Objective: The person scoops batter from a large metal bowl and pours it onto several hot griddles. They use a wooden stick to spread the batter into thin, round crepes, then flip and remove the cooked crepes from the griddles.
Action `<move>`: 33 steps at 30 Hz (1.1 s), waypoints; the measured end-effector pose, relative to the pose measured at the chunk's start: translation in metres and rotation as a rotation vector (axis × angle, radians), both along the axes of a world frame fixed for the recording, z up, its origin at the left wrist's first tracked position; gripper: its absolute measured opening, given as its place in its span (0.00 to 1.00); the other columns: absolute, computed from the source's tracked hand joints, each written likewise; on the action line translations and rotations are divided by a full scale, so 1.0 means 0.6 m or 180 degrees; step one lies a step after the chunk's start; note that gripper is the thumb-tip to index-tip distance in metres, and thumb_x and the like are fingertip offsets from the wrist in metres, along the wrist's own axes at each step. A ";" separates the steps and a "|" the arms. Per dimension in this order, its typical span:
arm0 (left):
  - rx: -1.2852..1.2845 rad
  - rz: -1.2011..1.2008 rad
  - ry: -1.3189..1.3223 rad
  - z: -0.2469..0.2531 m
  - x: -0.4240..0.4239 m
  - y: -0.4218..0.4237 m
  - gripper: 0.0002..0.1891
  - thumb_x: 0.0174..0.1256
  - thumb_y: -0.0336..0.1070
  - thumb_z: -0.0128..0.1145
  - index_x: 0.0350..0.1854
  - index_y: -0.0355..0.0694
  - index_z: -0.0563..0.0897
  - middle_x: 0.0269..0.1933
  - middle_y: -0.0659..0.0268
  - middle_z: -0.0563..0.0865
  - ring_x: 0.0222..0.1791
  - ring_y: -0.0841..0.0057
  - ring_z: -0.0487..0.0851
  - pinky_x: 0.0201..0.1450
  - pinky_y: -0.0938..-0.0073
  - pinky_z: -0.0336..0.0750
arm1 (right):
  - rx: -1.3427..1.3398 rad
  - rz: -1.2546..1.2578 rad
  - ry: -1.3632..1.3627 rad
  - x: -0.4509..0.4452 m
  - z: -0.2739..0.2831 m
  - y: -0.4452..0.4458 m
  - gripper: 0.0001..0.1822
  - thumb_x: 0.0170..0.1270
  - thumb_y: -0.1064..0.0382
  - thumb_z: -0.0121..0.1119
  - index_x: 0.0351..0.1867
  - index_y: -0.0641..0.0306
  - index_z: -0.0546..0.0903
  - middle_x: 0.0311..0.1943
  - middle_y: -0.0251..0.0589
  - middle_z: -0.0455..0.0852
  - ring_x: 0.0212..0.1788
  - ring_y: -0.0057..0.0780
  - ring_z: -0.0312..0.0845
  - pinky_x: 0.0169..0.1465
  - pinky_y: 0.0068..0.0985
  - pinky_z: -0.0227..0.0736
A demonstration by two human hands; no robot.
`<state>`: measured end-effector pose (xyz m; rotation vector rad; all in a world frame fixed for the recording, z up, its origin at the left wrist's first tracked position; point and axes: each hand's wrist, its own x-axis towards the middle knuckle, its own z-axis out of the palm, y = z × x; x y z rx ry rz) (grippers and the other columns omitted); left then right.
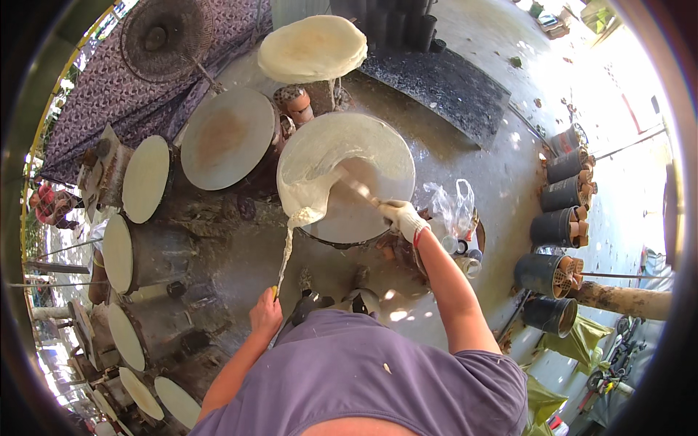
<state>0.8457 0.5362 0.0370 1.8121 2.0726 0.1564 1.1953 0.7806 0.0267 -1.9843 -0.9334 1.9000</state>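
Note:
My right hand (pixel 401 215), in a white knit glove, grips a flat, narrow tool (pixel 357 185). Its far end meets the edge of a thin pale sheet (pixel 322 147). That sheet covers the upper and left parts of a round griddle (pixel 362 218), whose bare plate shows at the lower right. Bare-skinned, my left hand (pixel 266 315) holds a long, thin-handled utensil (pixel 283 261) with yellow at the grip. Dough-like batter coats its shaft and its head at the sheet's lower left edge; the head's shape is hidden.
Beyond the griddle stands a stack of round pale sheets (pixel 313 49). Another griddle (pixel 229 139) is at the upper left, near a fan (pixel 166 38). Several drums with round tops (pixel 117 253) line the left. Plastic bags (pixel 452 207) lie right; black pots (pixel 564 193) stand farther right.

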 end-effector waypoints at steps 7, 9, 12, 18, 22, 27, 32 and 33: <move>0.0476 -0.0646 -0.0532 -0.005 -0.076 0.021 0.18 0.62 0.32 0.54 0.53 0.33 0.73 0.46 0.51 0.82 0.43 0.53 0.82 0.44 0.60 0.78 | 0.0103 -0.0090 0.0886 -0.031 -0.029 -0.156 0.17 0.66 0.55 0.58 0.54 0.55 0.80 0.24 0.29 0.77 0.15 0.11 0.61 0.16 0.11 0.56; 0.0632 -0.0805 -0.0892 -0.001 -0.102 0.033 0.17 0.61 0.32 0.55 0.52 0.33 0.75 0.46 0.51 0.83 0.44 0.53 0.82 0.45 0.61 0.78 | 0.0095 -0.0842 0.1309 -0.054 -0.043 -0.241 0.17 0.67 0.58 0.55 0.55 0.54 0.76 0.24 0.28 0.72 0.17 0.10 0.59 0.17 0.11 0.52; 0.0935 -0.0982 -0.1517 0.019 -0.140 0.052 0.16 0.61 0.32 0.57 0.51 0.32 0.76 0.39 0.52 0.83 0.38 0.57 0.83 0.40 0.65 0.78 | 0.0275 -0.2416 0.1688 -0.194 -0.060 -0.349 0.27 0.65 0.61 0.56 0.66 0.52 0.65 0.24 0.32 0.73 0.15 0.15 0.59 0.17 0.17 0.54; 0.0220 -0.0218 -0.3395 0.105 -0.230 0.077 0.11 0.66 0.30 0.55 0.48 0.35 0.75 0.24 0.74 0.73 0.18 0.89 0.68 0.21 0.84 0.65 | 0.0624 -0.1562 0.1682 -0.469 -0.070 -0.262 0.20 0.67 0.58 0.55 0.58 0.61 0.74 0.23 0.34 0.77 0.18 0.21 0.71 0.20 0.22 0.62; 0.0005 0.0180 -0.4127 0.133 -0.316 0.052 0.10 0.68 0.29 0.49 0.49 0.36 0.71 0.25 0.72 0.72 0.14 0.89 0.66 0.16 0.86 0.62 | 0.1962 -0.2448 0.0376 -0.527 -0.172 -0.273 0.16 0.68 0.60 0.50 0.51 0.66 0.77 0.22 0.28 0.72 0.22 0.13 0.60 0.26 0.16 0.58; -0.0119 0.0805 -0.4612 0.095 -0.415 -0.003 0.09 0.67 0.30 0.48 0.48 0.38 0.70 0.22 0.71 0.68 0.12 0.86 0.65 0.13 0.84 0.63 | 0.1489 -0.2599 -0.0538 -0.669 -0.110 -0.275 0.21 0.68 0.54 0.47 0.56 0.63 0.75 0.45 0.51 0.83 0.49 0.43 0.79 0.54 0.31 0.69; -0.0317 0.1154 -0.4882 0.073 -0.466 -0.048 0.11 0.65 0.27 0.48 0.50 0.38 0.70 0.22 0.70 0.68 0.10 0.86 0.63 0.10 0.83 0.62 | 0.1507 -0.2260 -0.0605 -0.569 -0.152 -0.262 0.19 0.67 0.55 0.48 0.51 0.66 0.76 0.37 0.50 0.83 0.39 0.40 0.78 0.46 0.31 0.71; -0.0320 0.1142 -0.4936 0.074 -0.467 -0.052 0.12 0.65 0.27 0.48 0.50 0.38 0.70 0.22 0.70 0.68 0.10 0.86 0.63 0.10 0.83 0.62 | 0.1315 -0.2630 -0.0366 -0.558 -0.148 -0.264 0.19 0.68 0.55 0.48 0.51 0.67 0.77 0.33 0.47 0.83 0.35 0.36 0.78 0.43 0.30 0.72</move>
